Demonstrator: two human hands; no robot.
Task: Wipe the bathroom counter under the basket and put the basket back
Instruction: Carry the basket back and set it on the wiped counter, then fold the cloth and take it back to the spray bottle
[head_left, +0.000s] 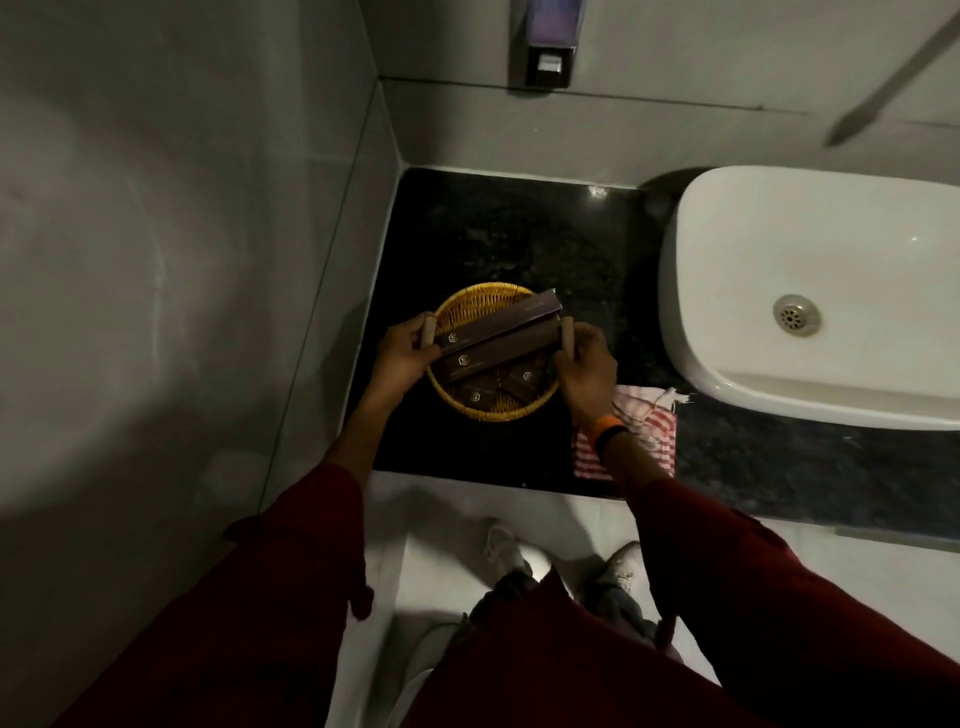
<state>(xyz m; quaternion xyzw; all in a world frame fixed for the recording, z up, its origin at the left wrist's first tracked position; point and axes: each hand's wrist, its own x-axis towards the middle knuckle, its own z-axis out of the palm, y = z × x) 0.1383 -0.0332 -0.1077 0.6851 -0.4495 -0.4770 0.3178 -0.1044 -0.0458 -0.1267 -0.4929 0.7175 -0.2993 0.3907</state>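
Observation:
A round yellow wicker basket (467, 304) holds several dark brown boxes (498, 332) and sits at the front left of the black stone counter (519, 228). My left hand (402, 353) grips the basket's left wooden handle. My right hand (584, 366) grips the right wooden handle. Whether the basket rests on the counter or is lifted off it, I cannot tell. A red and white striped cloth (644, 421) lies on the counter just right of the basket, partly under my right wrist.
A white basin (831, 260) stands on the counter to the right. A grey tiled wall (208, 208) closes the left side. A soap dispenser (543, 47) hangs on the back wall. My shoes (511, 551) stand on the pale floor below the counter edge.

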